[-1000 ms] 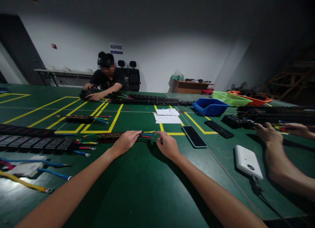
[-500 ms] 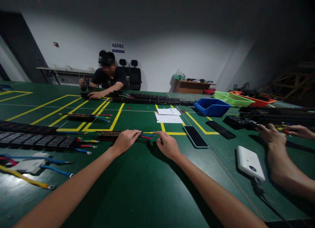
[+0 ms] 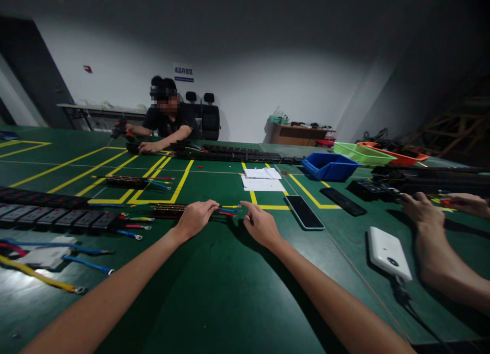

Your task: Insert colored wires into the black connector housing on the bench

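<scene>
My left hand (image 3: 197,219) is closed over a bundle of thin wires (image 3: 228,210), gripping it near the coloured ends. Yellow, blue and red ends with ring terminals stick out to the right of its fingertips. The bundle's dark, striped part (image 3: 167,210) lies on the green table to the left of that hand. Just beyond the terminals is my right hand (image 3: 262,225), its index finger stretched toward the ring tips and its thumb apart from it. I see nothing held in it; whether the index fingertip touches a terminal I cannot tell.
Black socket strips (image 3: 57,219) with lugged cables lie left. Another wire bundle (image 3: 132,182) is farther back. Rightward are papers (image 3: 262,179), a phone (image 3: 304,212), a white power bank (image 3: 389,253), a blue bin (image 3: 329,166) and a co-worker's hands (image 3: 424,211). Across sits a person with a drill (image 3: 121,128).
The person across the table has swung the drill leftward and lowered it. My own hands stay almost in place, with the wire ends shifting slightly between them.
</scene>
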{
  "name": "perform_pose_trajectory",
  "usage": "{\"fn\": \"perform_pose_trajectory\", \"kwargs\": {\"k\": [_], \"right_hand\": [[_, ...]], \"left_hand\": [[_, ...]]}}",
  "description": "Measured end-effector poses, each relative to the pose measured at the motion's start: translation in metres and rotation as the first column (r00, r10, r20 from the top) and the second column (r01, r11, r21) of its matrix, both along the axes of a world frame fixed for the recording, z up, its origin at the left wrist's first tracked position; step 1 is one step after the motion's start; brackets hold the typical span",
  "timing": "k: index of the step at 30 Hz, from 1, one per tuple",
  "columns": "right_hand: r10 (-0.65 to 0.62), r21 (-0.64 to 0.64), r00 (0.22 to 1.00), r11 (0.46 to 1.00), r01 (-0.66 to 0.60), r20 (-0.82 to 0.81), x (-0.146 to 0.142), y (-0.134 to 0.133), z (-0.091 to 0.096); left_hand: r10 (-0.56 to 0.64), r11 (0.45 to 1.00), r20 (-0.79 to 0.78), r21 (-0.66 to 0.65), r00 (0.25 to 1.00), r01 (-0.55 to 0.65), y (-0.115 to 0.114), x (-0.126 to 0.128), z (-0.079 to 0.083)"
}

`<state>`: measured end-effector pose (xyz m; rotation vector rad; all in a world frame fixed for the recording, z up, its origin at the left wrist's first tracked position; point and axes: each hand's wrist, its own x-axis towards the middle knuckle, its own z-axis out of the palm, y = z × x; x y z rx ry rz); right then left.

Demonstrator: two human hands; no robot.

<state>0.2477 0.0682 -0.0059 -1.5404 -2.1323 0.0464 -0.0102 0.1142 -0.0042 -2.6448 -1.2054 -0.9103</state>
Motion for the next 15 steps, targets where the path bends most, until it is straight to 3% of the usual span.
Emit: {"fn": "perform_pose_trajectory", "kwargs": {"k": [5, 15], "right_hand": [[-0.001, -0.057, 0.999, 0.998, 0.004, 0.054, -0.0022, -0.0005, 0.0030], [0.007, 0.081, 1.000, 0.997, -0.007, -0.006, 0.0011, -0.0009, -0.0033]], "left_hand": [[0.001, 1.000, 0.000, -0.019, 1.000, -0.001, 0.0000, 0.0001, -0.0010], [-0.099, 0.995, 0.044, -0.008, 0.994, 0.099, -0.0050, 0.0034, 0.0077]]}}
